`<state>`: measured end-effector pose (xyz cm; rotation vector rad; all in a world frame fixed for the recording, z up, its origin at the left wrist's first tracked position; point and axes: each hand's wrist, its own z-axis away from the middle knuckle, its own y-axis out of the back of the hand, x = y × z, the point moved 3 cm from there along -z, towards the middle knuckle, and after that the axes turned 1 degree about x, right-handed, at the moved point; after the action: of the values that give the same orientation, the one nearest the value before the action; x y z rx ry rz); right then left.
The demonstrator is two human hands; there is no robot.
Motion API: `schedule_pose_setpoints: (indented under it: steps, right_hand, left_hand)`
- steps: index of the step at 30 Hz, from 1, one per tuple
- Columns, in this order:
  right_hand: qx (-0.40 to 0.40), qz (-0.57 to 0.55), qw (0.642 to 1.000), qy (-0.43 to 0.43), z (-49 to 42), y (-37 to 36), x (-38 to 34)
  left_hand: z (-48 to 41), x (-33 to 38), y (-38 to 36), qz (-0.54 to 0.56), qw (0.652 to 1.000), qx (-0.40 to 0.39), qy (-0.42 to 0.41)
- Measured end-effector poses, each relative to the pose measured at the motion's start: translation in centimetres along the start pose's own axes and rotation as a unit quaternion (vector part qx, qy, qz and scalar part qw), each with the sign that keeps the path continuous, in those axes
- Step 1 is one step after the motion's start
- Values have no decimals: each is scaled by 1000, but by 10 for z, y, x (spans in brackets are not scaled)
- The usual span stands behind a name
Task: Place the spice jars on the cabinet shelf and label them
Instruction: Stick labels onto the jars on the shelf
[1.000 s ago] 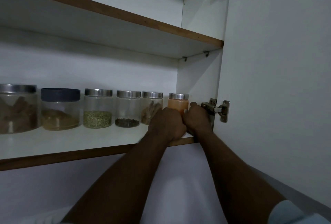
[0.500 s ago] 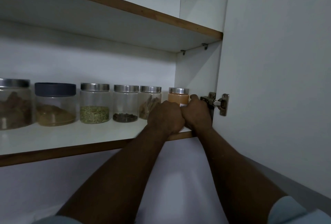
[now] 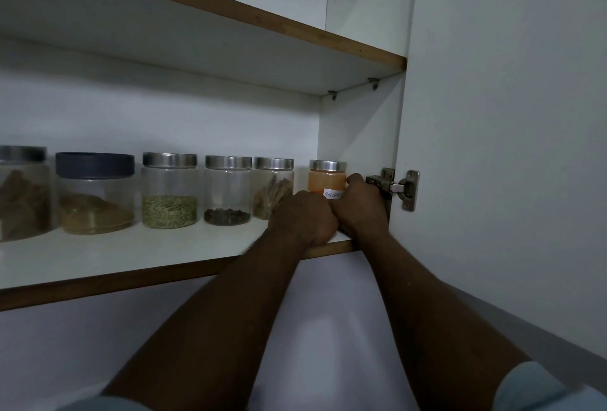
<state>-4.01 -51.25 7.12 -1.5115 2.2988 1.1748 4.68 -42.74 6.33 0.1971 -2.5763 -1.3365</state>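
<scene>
Several spice jars stand in a row on the white cabinet shelf [image 3: 131, 256]. The rightmost is an orange powder jar [image 3: 326, 177] with a steel lid. A white handwritten label [image 3: 332, 194] shows on its front, partly covered. My left hand [image 3: 303, 218] and my right hand [image 3: 359, 203] are both curled against the jar's lower front, knuckles touching. The right thumb wraps the jar's right side. To the left stand a cinnamon stick jar [image 3: 272, 189], a clove jar [image 3: 227, 192] and a green seed jar [image 3: 169, 192].
A blue-lidded jar of brown powder [image 3: 95, 193] and a large steel-lidded jar [image 3: 23, 193] stand at the far left. An upper shelf [image 3: 230, 13] hangs above. The open cabinet door [image 3: 509, 131] with its hinge [image 3: 394, 187] is just right of my hands.
The white label has come into sight on the orange jar between my hands. The view has tilted slightly; my hands stay pressed at the jar.
</scene>
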Motion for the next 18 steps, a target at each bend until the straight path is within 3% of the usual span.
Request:
schedule_pose_setpoints:
  steps: [18]
  right_hand:
    - [-6,-12,1000,-9,0,0,0]
  left_hand:
    - [-6,-2,-6,-42,998,-42,-29]
